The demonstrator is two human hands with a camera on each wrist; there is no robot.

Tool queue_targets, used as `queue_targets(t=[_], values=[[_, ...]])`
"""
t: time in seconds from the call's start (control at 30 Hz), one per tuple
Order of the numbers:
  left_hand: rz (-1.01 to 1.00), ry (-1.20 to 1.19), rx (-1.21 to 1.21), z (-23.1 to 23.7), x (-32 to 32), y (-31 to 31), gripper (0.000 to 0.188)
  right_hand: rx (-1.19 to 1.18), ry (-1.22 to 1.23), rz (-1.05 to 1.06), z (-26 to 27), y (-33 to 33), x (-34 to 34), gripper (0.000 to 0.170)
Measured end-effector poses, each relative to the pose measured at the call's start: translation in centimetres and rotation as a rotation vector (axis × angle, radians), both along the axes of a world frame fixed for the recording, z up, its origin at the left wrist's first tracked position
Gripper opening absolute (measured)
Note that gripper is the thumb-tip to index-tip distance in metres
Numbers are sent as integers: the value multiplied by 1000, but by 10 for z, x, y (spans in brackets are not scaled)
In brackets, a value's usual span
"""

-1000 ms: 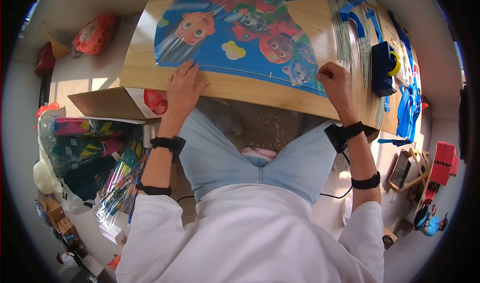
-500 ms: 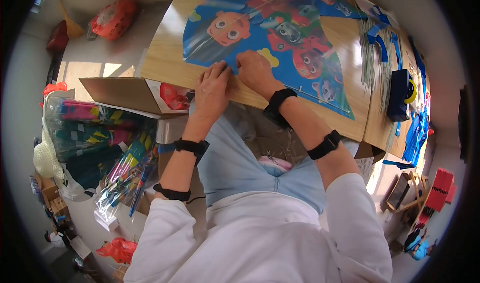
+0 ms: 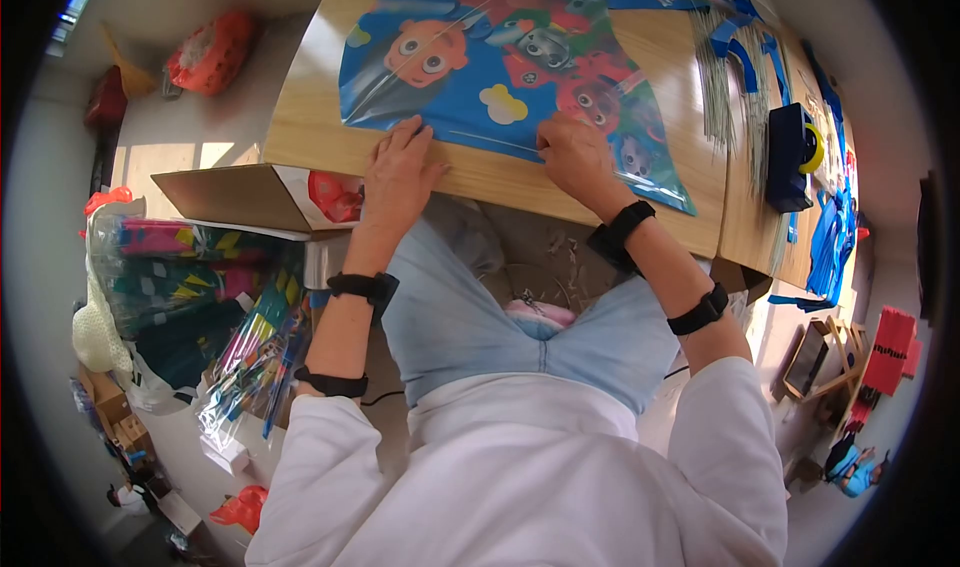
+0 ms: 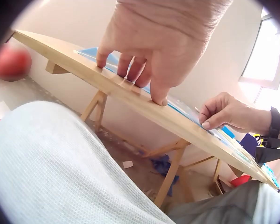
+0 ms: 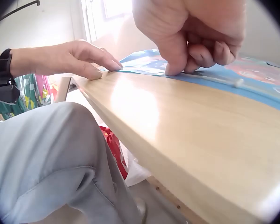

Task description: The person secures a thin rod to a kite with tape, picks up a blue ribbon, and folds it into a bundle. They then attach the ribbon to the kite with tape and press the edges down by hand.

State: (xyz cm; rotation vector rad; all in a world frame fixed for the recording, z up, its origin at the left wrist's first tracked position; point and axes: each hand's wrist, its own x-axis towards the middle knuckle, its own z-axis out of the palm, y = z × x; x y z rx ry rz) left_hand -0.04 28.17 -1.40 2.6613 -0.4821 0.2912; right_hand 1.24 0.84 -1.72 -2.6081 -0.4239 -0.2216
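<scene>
Floor at far left: a rounded red plastic bag sits beyond the table; nearer you lies a heap of multicoloured pieces in clear plastic wrapping.
Box: an open brown cardboard box stands by the table's left end, with red plastic showing at its right side.
Your left hand: fingers extended and a little spread, gripping nothing; the fingertips rest by the near rim of the pale wooden table, at the sheet's near edge.
Sheet: the glossy blue printed sheet with cartoon faces lies flat on the table in front of you, its near edge running between your hands (another blue printed piece lies beyond it).
Rod: a thin white rod lies along that near edge, running right from your right fingertips in the right wrist view.
Your right hand: fingers curled, thumb tip down, pinching at the sheet's near edge; you cannot tell whether the rod is caught too.
Table's right side: thin pale sticks in bunches, then a dark blue tape dispenser with a yellow roll, then tangled blue fabric strips.
</scene>
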Motion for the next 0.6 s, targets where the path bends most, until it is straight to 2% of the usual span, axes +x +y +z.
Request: queue_targets(t=[0.17,0.27,0.37,0.47,0.6], values=[[-8,10,11,0,1,-1,49,-24,41,-70,11,-26,-16,4],[-6,41,-47,3,3,-2,48,179,-10,-228,14,-55,-28,4],[32,-69,-23,13,0,-12,48,97,-21,-293,16,-84,-45,5],[-57,-132,-26,27,-8,-38,47,120,-65,-247,9,-84,-51,6],[-268,-4,-141,29,-28,-98,48,121,-101,-147,5,-60,-40,6]])
